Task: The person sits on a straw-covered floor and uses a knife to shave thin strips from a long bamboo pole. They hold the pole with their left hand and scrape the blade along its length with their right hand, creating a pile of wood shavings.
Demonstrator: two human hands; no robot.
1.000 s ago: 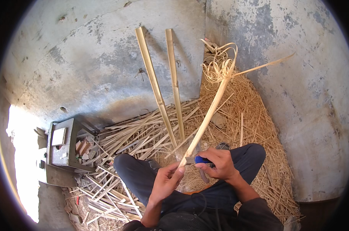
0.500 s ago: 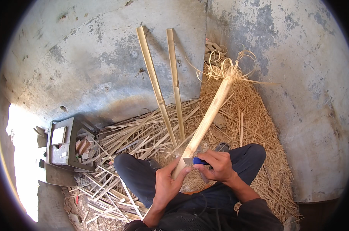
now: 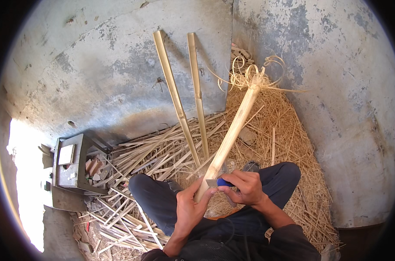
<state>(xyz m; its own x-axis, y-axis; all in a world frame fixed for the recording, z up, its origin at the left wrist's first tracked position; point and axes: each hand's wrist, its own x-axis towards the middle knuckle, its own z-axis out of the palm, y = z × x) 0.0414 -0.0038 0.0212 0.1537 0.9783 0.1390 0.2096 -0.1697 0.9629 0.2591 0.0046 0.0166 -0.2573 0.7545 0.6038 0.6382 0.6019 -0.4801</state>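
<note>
A long pale bamboo strip [image 3: 229, 138] slants up and away from my lap, with a tuft of thin curled shavings [image 3: 255, 78] still attached at its far end. My left hand [image 3: 191, 202] is wrapped round its near end. In my right hand [image 3: 248, 188] is a knife with a blue handle [image 3: 224, 182]. The broad grey blade [image 3: 211, 182] lies across the strip, just beyond my left fingers, and my left thumb is close to it. My right fingers cover part of the handle.
Two split bamboo lengths [image 3: 175, 93] lean on the worn grey wall. Loose bamboo sticks [image 3: 132, 224] cover the floor at left, and fine shavings [image 3: 289, 139] heap up at right. A small dark wooden stool-like frame [image 3: 77, 169] lies at the left by a bright opening.
The bamboo strip's far end, with its curled shavings, has swung slightly left. Both hands keep their grip, and the knife has shifted only a little to the left.
</note>
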